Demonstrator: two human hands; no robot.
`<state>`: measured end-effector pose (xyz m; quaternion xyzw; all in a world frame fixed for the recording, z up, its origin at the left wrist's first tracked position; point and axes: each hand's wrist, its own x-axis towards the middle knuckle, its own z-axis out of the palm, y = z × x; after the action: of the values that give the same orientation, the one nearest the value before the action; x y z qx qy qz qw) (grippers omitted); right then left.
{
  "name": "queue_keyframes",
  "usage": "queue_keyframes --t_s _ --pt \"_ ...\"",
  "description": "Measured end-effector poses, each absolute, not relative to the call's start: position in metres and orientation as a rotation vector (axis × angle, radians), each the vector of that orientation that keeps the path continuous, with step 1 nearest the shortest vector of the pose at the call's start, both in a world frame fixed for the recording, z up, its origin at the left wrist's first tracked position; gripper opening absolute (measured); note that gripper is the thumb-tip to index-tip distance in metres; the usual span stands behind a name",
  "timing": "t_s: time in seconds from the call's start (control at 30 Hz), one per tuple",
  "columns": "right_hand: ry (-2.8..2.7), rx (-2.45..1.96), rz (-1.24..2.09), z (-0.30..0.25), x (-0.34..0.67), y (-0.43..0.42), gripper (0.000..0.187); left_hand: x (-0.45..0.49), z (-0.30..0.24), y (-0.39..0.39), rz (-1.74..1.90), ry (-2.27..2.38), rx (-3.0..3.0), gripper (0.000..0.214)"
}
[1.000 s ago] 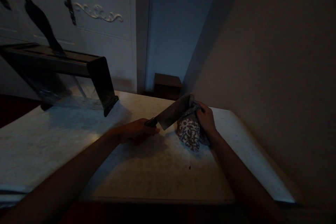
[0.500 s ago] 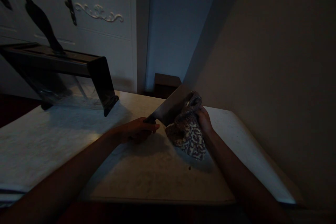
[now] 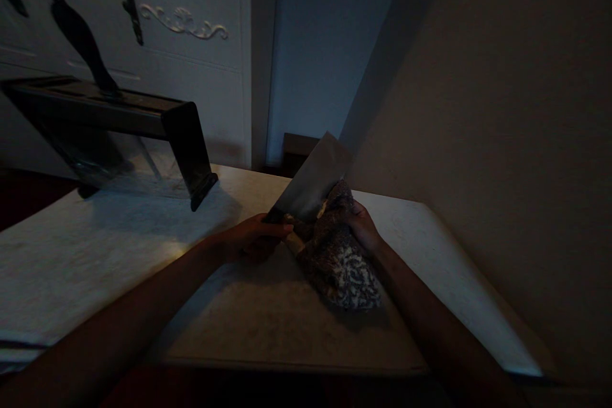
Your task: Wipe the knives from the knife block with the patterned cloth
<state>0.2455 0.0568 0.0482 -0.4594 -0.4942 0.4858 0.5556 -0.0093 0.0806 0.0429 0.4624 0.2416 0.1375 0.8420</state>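
Observation:
A broad-bladed cleaver (image 3: pixel 313 172) is held up over the table, its wide grey blade pointing away and to the right. My left hand (image 3: pixel 258 237) is closed round its handle, which is mostly hidden by the fingers. In my right hand (image 3: pixel 366 228) is a bunched brown cloth (image 3: pixel 335 248) with a whitish pattern on its lower part. The cloth's upper folds lie against the lower right part of the blade, and its patterned end hangs down close to the tabletop.
A pale marbled table (image 3: pixel 224 325) lies beneath my hands. At its back left stands a dark-framed knife block (image 3: pixel 179 134) with clear sides and one black handle (image 3: pixel 81 38) sticking up. A white door (image 3: pixel 191 70), a brown box (image 3: pixel 299 145) and a plain wall (image 3: pixel 502 108) lie behind.
The cloth has moved down and left along the blade, towards the handle. More of the blade's far end shows, and its flat face has tilted into view. My left hand has hardly moved.

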Motion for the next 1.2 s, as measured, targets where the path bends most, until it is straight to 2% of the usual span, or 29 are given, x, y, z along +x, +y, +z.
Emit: queue_keyframes --t_s 0.3,0.43,0.5,0.67,0.8,1.0,1.2 --pt "-1.766 -1.007 1.014 0.050 0.244 0.056 0.023 -0.006 0.036 0.079 0.357 0.413 0.868 0.045" --pt "-2.020 -0.938 0.873 0.055 0.241 0.053 0.016 -0.008 0.035 0.080 0.433 0.419 0.848 0.035" --pt "-2.067 -0.917 0.855 0.056 0.240 0.052 0.020 -0.009 0.036 0.081 0.480 0.396 0.825 0.030" --pt "-2.046 -1.003 0.802 0.052 0.240 0.052 0.037 -0.009 0.038 0.085 0.544 0.289 0.748 0.037" --pt "-1.993 -1.181 0.741 0.051 0.234 0.049 0.032 -0.005 0.040 0.083 0.539 0.291 0.716 0.054" --pt "-1.795 -1.290 0.643 0.045 0.214 0.044 0.036 0.004 0.038 0.078 0.573 0.368 0.751 0.065" --pt "-1.503 -1.296 0.821 0.043 0.196 0.046 0.038 0.013 0.030 0.076 0.506 0.311 0.775 0.072"
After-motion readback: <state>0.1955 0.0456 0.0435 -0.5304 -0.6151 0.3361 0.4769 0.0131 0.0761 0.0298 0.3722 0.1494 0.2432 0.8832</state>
